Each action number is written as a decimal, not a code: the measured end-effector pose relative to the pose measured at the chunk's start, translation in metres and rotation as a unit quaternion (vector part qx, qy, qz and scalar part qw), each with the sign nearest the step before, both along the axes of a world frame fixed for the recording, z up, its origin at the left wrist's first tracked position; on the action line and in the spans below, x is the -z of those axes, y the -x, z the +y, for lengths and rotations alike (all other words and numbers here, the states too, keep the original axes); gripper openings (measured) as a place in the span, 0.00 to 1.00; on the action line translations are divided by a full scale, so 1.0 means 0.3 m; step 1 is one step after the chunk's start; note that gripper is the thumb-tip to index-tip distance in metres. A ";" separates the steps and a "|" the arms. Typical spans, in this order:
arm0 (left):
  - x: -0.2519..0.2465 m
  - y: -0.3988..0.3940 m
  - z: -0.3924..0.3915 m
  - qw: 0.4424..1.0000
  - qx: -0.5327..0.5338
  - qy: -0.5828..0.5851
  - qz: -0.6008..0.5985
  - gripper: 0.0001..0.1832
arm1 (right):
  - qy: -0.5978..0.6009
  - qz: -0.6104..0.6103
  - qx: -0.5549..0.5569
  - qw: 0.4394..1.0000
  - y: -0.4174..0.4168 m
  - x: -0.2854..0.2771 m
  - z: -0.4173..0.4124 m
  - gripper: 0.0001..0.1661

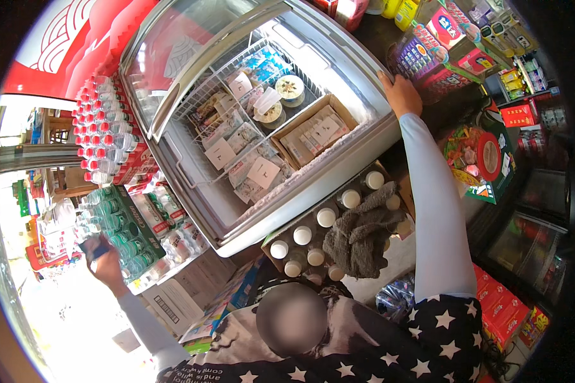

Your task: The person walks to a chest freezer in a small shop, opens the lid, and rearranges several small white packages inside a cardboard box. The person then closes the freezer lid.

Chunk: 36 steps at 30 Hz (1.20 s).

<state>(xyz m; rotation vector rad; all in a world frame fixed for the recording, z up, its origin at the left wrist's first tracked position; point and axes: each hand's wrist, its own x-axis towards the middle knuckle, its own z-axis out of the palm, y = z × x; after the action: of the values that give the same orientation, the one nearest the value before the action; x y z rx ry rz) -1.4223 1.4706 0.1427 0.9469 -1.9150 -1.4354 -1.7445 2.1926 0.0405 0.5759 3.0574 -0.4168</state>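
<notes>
A chest freezer with a curved glass lid stands before me, its near part uncovered. My right hand grips the freezer's right rim, thumb and fingers over the edge. Out to the left, my left hand holds a small dark blue object, too blurred to name. Inside the freezer, a white wire basket carries packaged frozen goods with handwritten paper slips. Two round tubs with clear lids sit in it, beside a cardboard box of narrow packs.
Bottles with white caps stand against the freezer's front, a grey knitted cloth draped over them. Leftward are stacked red-capped water bottles and green-wrapped bottles. A candy jar and display boxes crowd the right.
</notes>
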 end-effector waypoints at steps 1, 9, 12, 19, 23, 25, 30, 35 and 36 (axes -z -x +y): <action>0.040 0.080 0.061 0.984 0.090 -0.137 0.075 0.34 | 0.006 -0.003 -0.004 1.000 0.005 0.006 -0.010 0.40; 0.443 0.924 0.882 0.849 0.527 0.047 -0.006 0.53 | -0.004 -0.005 -0.001 1.000 -0.003 -0.024 -0.029 0.38; 0.662 1.151 1.054 0.769 0.522 0.348 -0.121 0.53 | -0.015 0.016 -0.012 1.000 -0.003 0.002 -0.017 0.36; 0.942 1.370 1.333 0.729 0.511 0.439 -0.121 0.47 | 0.005 0.017 0.006 1.000 -0.014 -0.003 -0.018 0.33; 1.048 1.428 1.370 0.691 0.507 0.486 -0.168 0.48 | 0.015 0.015 0.010 1.000 -0.009 -0.014 -0.025 0.33; 1.067 1.446 1.381 0.668 0.516 0.497 -0.203 0.48 | 0.013 0.013 0.009 1.000 -0.008 -0.016 -0.023 0.32; 1.101 1.467 1.393 0.666 0.517 0.495 -0.211 0.45 | 0.005 0.015 0.005 1.000 -0.005 -0.006 -0.023 0.31; 1.106 1.472 1.405 0.672 0.524 0.478 -0.211 0.43 | 0.021 0.017 0.004 1.000 -0.007 -0.010 -0.019 0.31; 1.117 1.483 1.398 0.676 0.526 0.472 -0.208 0.44 | 0.022 0.018 0.002 1.000 -0.002 -0.010 -0.022 0.31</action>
<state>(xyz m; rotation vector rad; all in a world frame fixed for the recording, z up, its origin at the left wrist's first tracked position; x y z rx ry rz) -1.8674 1.8899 -0.1923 -0.5197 -3.2319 -0.3240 -1.7439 2.1860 0.0436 0.5796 3.0725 -0.4979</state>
